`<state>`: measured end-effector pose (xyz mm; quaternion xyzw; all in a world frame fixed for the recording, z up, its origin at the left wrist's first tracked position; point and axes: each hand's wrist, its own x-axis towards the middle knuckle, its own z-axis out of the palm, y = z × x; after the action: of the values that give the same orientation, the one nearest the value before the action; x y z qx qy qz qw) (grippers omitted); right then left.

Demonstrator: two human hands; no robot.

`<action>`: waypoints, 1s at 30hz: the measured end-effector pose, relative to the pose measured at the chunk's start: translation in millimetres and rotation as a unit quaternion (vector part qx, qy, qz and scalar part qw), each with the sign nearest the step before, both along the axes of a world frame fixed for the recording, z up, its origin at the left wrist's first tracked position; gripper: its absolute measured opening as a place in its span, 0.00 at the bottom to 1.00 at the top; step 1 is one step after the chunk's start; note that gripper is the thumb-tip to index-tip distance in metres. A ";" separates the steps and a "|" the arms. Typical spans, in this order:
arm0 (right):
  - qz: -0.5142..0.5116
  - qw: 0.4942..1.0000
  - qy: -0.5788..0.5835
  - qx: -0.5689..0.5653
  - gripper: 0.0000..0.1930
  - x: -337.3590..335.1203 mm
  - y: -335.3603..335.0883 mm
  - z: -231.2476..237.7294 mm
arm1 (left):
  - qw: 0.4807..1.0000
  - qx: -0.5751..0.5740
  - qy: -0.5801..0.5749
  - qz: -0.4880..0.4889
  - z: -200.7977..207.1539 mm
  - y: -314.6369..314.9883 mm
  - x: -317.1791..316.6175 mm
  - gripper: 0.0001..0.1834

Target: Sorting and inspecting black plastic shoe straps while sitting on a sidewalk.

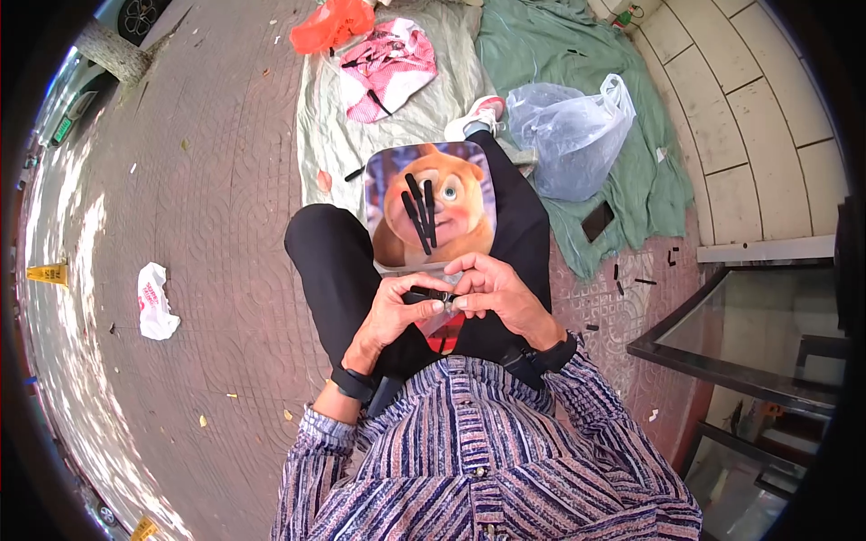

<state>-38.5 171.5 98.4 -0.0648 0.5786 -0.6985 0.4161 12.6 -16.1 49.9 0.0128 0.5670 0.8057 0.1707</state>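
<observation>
Brick pavement, black part [427,296] pinched between both hands

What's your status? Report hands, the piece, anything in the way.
Left hand and right hand both pinch a small black part over the lap. Three black strips lie on the bear tray. Nothing between.

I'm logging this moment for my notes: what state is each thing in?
left hand: closed on the small black part
right hand: pinching the same part
bear-print tray: flat on lap, three black sticks on it
clear plastic bag: open, slumped
white bag: crumpled on paving
</observation>
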 end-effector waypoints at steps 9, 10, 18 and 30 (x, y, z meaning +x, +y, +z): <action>0.029 0.983 0.149 0.103 0.17 2.2 -5.0 -5.7 | 0.999 0.019 0.012 0.024 1.3 6.3 -7.4 0.12; 0.033 0.978 0.168 0.118 0.17 2.6 -4.3 -9.4 | 1.000 -0.002 0.008 0.015 4.0 6.5 -8.1 0.11; -0.009 0.962 0.253 0.102 0.18 12.0 -19.9 -12.0 | 0.997 -0.012 -0.003 0.070 -9.9 9.7 -8.3 0.09; -0.186 0.894 0.352 0.206 0.10 6.5 -33.9 -30.9 | 0.990 -0.070 -0.008 0.119 -5.4 17.2 -9.4 0.10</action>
<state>-31.9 137.6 67.5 -0.1100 0.8194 -0.5602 0.0518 3.2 1.1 44.5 -0.0732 0.6184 0.7785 0.0782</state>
